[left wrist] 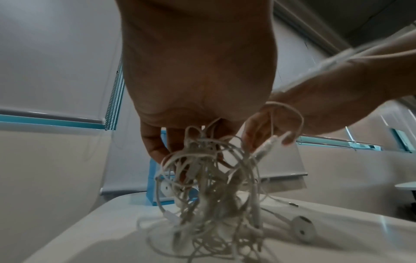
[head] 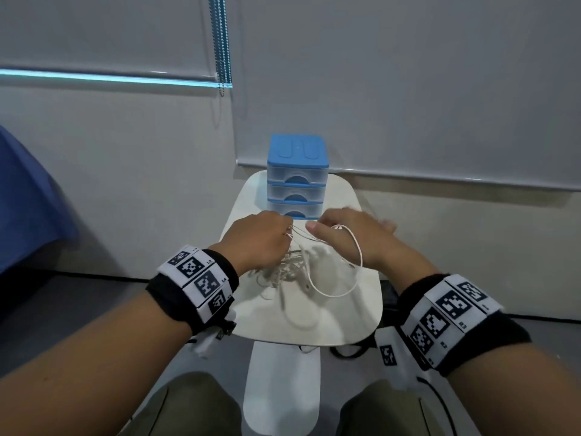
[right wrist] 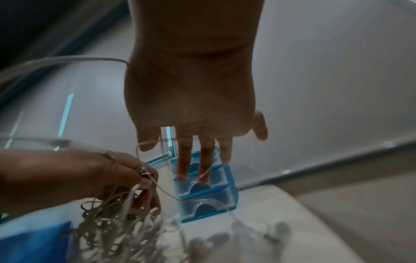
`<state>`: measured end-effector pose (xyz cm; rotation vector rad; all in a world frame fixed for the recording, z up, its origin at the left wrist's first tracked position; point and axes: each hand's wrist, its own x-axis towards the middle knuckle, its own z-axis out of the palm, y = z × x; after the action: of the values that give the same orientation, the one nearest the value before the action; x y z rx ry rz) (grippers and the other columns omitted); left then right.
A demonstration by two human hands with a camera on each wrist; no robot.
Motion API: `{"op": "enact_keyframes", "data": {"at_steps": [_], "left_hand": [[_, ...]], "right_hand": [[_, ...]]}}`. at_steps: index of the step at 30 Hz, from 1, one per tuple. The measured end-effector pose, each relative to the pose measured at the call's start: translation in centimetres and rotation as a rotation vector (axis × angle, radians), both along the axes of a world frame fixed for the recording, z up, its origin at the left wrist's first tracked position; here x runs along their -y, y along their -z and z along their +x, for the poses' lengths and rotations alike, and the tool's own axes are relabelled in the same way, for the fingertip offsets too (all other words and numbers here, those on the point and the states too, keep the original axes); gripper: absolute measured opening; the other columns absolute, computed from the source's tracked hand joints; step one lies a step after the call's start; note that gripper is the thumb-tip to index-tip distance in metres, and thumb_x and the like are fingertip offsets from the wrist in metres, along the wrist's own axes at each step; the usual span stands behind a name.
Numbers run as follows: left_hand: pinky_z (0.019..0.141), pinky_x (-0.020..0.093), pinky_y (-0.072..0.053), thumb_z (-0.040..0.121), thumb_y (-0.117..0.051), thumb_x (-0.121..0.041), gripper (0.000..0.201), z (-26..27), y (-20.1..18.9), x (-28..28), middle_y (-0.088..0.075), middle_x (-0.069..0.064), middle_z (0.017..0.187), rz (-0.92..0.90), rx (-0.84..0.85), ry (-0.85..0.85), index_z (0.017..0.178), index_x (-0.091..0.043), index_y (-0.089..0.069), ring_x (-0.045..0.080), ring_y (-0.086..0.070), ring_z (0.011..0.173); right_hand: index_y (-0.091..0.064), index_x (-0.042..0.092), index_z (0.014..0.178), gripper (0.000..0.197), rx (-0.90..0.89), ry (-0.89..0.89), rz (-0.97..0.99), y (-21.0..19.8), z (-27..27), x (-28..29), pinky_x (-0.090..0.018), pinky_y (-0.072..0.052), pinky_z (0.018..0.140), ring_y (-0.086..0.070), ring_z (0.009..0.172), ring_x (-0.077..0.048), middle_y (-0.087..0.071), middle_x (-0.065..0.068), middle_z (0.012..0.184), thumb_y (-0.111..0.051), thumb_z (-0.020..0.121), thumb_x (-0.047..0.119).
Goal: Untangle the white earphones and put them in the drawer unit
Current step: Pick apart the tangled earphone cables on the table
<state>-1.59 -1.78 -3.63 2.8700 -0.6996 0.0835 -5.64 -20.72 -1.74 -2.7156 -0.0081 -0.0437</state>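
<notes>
The white earphones [head: 284, 270] are a tangled bunch hanging down onto a small white table [head: 333, 322]. My left hand [head: 267, 237] grips the top of the tangle, with fingers curled round several strands [left wrist: 211, 178]. My right hand [head: 342, 231] is just to its right, fingers straight and spread [right wrist: 202, 160]. One cable strand is hooked over its thumb [right wrist: 146, 144] and a long loop [head: 342, 287] hangs from that hand. An earbud [left wrist: 302, 229] lies on the table. The blue drawer unit [head: 297, 177] stands behind the hands with its three clear drawers closed.
The table is narrow, on a white pedestal [head: 283, 388] between my knees. Wall and window blinds stand right behind the drawer unit, and a bead chain [head: 223, 42] hangs at upper left. Blue fabric [head: 28, 199] lies to the left.
</notes>
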Motion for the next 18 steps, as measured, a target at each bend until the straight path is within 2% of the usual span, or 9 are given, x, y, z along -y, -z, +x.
{"op": "enact_keyframes", "data": {"at_steps": [1, 3, 5, 7, 10, 13, 14, 16, 18], "left_hand": [[0.072, 0.038, -0.041, 0.100, -0.038, -0.023, 0.017, -0.2, 0.0, 0.2, -0.059, 0.002, 0.108, 0.020, 0.011, -0.006, 0.101, -0.019, -0.055, 0.030, -0.058, 0.097], [0.071, 0.037, -0.040, 0.097, -0.041, -0.020, 0.017, -0.4, 0.0, 0.3, -0.059, 0.003, 0.107, 0.040, 0.011, -0.019, 0.102, -0.018, -0.057, 0.030, -0.059, 0.096], [0.071, 0.036, -0.041, 0.095, -0.042, -0.018, 0.019, -0.4, 0.0, 0.3, -0.059, 0.002, 0.107, 0.048, -0.006, -0.028, 0.102, -0.019, -0.059, 0.030, -0.059, 0.095], [0.069, 0.036, -0.040, 0.095, -0.041, -0.020, 0.016, -0.2, 0.0, 0.2, -0.059, 0.002, 0.105, 0.042, -0.037, -0.027, 0.096, -0.020, -0.057, 0.029, -0.058, 0.094], [0.063, 0.034, -0.035, 0.097, -0.042, -0.023, 0.019, 0.1, 0.0, 0.0, -0.056, 0.001, 0.097, 0.009, -0.075, -0.056, 0.080, -0.024, -0.050, 0.028, -0.057, 0.089], [0.066, 0.034, -0.038, 0.099, -0.041, -0.022, 0.021, 0.3, 0.2, -0.3, -0.059, 0.002, 0.097, -0.031, -0.131, -0.082, 0.083, -0.018, -0.055, 0.029, -0.059, 0.090], [0.068, 0.034, -0.039, 0.100, -0.040, -0.023, 0.023, 0.3, 0.3, -0.3, -0.059, 0.003, 0.098, -0.038, -0.145, -0.084, 0.083, -0.018, -0.054, 0.029, -0.058, 0.091], [0.068, 0.034, -0.038, 0.103, -0.038, -0.024, 0.027, 0.4, 0.5, -0.4, -0.058, 0.002, 0.095, -0.061, -0.172, -0.091, 0.079, -0.019, -0.050, 0.028, -0.057, 0.090], [0.065, 0.034, -0.036, 0.104, -0.038, -0.025, 0.029, 0.5, 0.6, -0.5, -0.056, 0.000, 0.089, -0.091, -0.189, -0.103, 0.078, -0.016, -0.048, 0.026, -0.056, 0.085]], "right_hand": [[-0.070, 0.032, 0.085, 0.066, -0.031, -0.012, 0.088, 0.6, 0.1, -0.4, -0.059, -0.036, 0.108, -0.061, 0.113, -0.020, -0.071, 0.013, 0.099, -0.037, 0.076, 0.088], [-0.072, 0.027, 0.072, 0.073, -0.070, -0.043, 0.188, 1.0, 0.2, -1.3, -0.055, -0.044, 0.101, -0.064, 0.088, -0.015, -0.072, 0.013, 0.078, -0.034, 0.070, 0.090], [-0.068, 0.023, 0.063, 0.059, -0.078, -0.077, 0.256, 0.7, 0.0, -1.8, -0.054, -0.047, 0.095, -0.059, 0.074, -0.016, -0.067, 0.013, 0.065, -0.048, 0.083, 0.075], [-0.065, 0.021, 0.061, 0.045, -0.045, -0.094, 0.301, -0.1, -0.2, -1.9, -0.045, -0.047, 0.083, -0.052, 0.067, -0.016, -0.059, 0.014, 0.055, -0.059, 0.095, 0.049], [-0.064, 0.016, 0.069, 0.037, 0.101, -0.134, 0.462, -2.1, -0.5, -2.1, -0.030, -0.039, 0.068, -0.048, 0.065, -0.012, -0.056, 0.006, 0.065, -0.059, 0.102, 0.030], [-0.067, -0.001, 0.092, 0.031, 0.242, -0.151, 0.856, -4.9, -1.4, -3.0, -0.015, -0.050, 0.064, -0.062, 0.070, -0.002, -0.068, -0.005, 0.090, -0.053, 0.106, 0.022], [-0.067, 0.000, 0.096, 0.029, 0.274, -0.168, 0.993, -5.9, -1.7, -3.3, -0.012, -0.051, 0.059, -0.065, 0.072, 0.000, -0.071, -0.009, 0.099, -0.050, 0.108, 0.021], [-0.061, 0.011, 0.091, 0.028, 0.381, -0.231, 1.165, -7.6, -2.2, -3.4, -0.018, -0.054, 0.058, -0.070, 0.080, -0.011, -0.074, -0.013, 0.102, -0.045, 0.110, 0.025], [-0.050, 0.014, 0.086, 0.029, 0.550, -0.281, 1.178, -8.7, -2.2, -3.4, -0.026, -0.053, 0.062, -0.068, 0.074, -0.022, -0.068, -0.009, 0.080, -0.041, 0.111, 0.027]]}}
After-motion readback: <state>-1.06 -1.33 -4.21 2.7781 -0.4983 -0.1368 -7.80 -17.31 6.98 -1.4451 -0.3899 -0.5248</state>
